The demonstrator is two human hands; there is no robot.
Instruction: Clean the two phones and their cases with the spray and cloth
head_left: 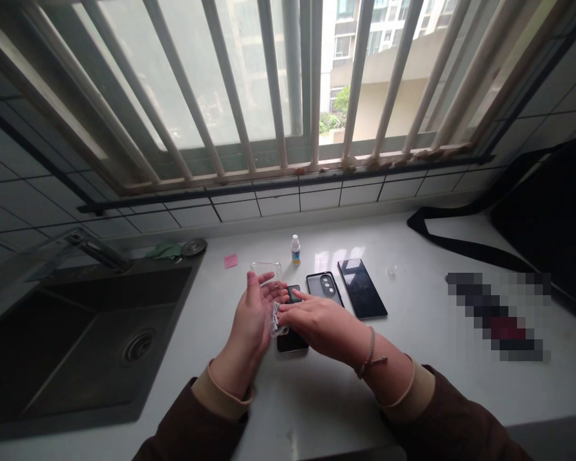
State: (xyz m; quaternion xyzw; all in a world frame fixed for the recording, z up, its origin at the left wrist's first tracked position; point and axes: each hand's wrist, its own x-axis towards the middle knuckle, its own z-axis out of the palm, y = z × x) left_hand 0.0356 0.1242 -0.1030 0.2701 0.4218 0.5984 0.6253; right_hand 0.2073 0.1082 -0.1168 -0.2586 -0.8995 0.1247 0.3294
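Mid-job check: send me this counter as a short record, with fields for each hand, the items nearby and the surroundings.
left hand: holds clear phone case
right hand: presses white wipe against the case
nearby: dark phone under the hands; black-backed phone; dark-screened phone; small white bottle
surroundings: dark sink; pink sticky note; black bag
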